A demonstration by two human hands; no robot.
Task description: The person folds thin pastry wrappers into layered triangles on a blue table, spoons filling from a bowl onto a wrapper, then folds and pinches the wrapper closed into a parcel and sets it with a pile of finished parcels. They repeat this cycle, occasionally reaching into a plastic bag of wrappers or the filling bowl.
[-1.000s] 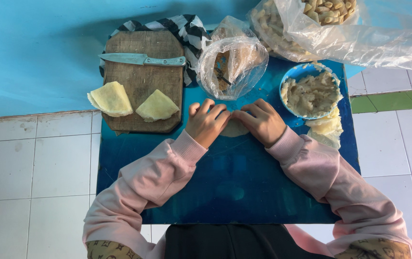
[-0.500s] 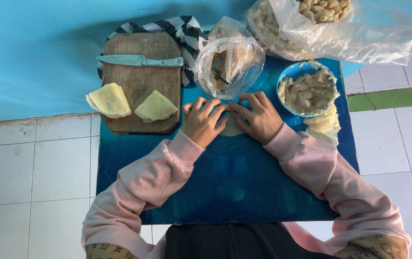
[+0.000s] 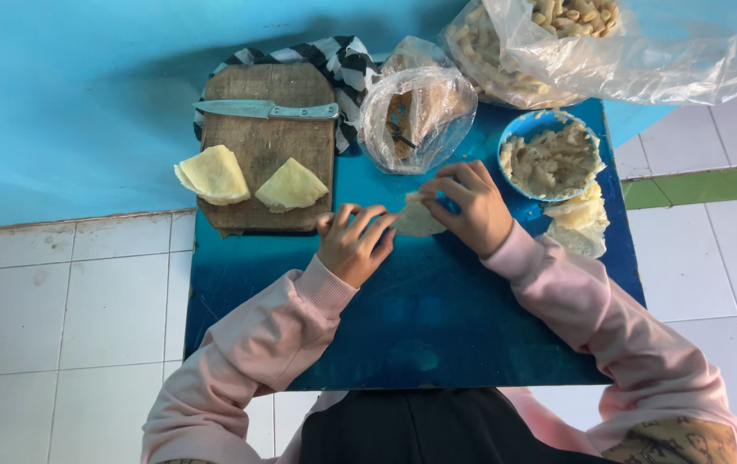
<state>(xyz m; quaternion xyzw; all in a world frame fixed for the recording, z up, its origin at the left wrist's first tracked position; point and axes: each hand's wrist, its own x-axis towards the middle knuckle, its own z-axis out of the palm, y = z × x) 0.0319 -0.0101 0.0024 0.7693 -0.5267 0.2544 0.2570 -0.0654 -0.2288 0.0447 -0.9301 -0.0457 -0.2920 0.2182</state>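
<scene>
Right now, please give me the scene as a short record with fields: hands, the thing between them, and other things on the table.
left hand: on the blue table, fingertips touching the wrapper
right hand: pinching the wrapper's upper edge
wrapper: thin, pale, lying between both hands
cutting board: wooden, with a knife and two folded pale sheets
blue bowl: holds pale mashed filling
clear bags: behind the bowl
</scene>
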